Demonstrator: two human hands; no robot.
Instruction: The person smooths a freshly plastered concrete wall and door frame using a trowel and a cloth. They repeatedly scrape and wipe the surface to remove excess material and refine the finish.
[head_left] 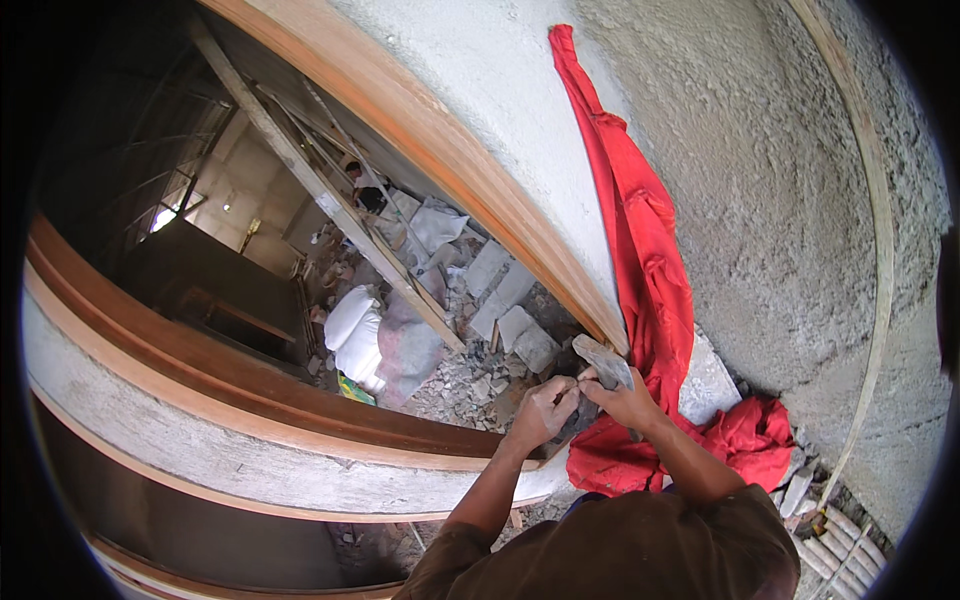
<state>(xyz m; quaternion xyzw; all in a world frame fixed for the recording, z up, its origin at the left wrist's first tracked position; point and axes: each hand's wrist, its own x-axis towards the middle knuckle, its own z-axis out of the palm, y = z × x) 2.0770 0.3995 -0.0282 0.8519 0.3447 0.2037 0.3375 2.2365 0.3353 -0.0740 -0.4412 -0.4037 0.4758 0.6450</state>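
Note:
In the lower middle, my left hand (pixel 543 410) is closed, its fingers curled in and dusted pale grey. Whatever it pinches, if anything, is too small to make out. My right hand (pixel 622 397) meets it fingertip to fingertip and grips a flat, dusty grey piece (pixel 603 360) whose kind I cannot tell. Both hands are by the lower corner of an orange-brown wooden frame (pixel 560 270). Beside my right hand a long red cloth (pixel 655 270) hangs down the wall and bunches up below.
Past the frame lie rubble (pixel 480 385), concrete blocks (pixel 533 348), white sacks (pixel 355 335) and a slanting timber (pixel 320 195). A person (pixel 368 190) crouches far back. Rough grey wall (pixel 760 200) rises at right, with bundled pale sticks (pixel 845 550) low down.

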